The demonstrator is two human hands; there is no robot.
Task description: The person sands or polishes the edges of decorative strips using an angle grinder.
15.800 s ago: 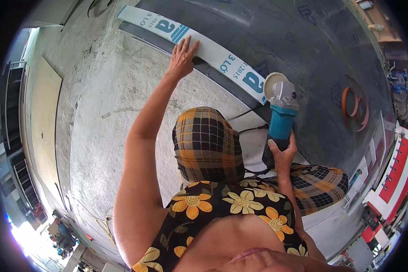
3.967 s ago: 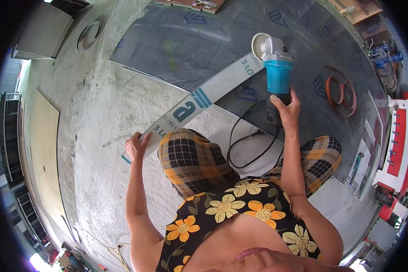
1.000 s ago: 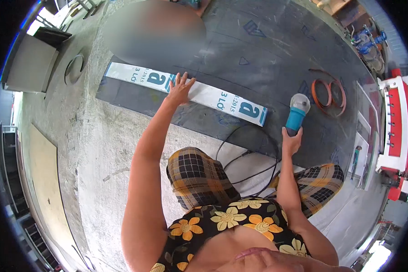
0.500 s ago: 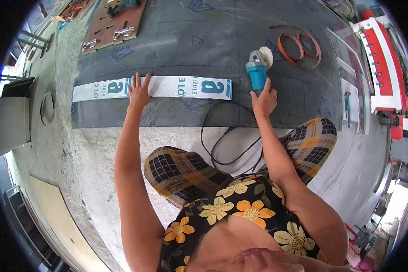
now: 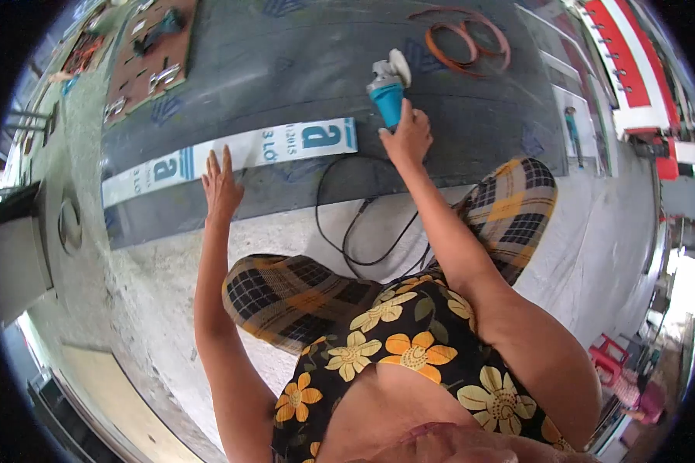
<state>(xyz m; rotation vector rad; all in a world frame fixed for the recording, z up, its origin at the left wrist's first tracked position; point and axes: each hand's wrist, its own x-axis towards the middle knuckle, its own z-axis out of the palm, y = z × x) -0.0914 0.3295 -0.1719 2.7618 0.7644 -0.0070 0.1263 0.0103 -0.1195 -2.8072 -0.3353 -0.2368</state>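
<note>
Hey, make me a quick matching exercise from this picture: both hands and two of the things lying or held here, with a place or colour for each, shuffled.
Column one
1. Left hand
2. Right hand
3. Power tool
4. Coiled band

Column two
A. Orange, lying on the dark sheet
B. Gripping something with a teal body
C. Fingers over the lettered strip
D. Teal body, pale disc at its head

Right pairs: 1-C, 2-B, 3-D, 4-A
</note>
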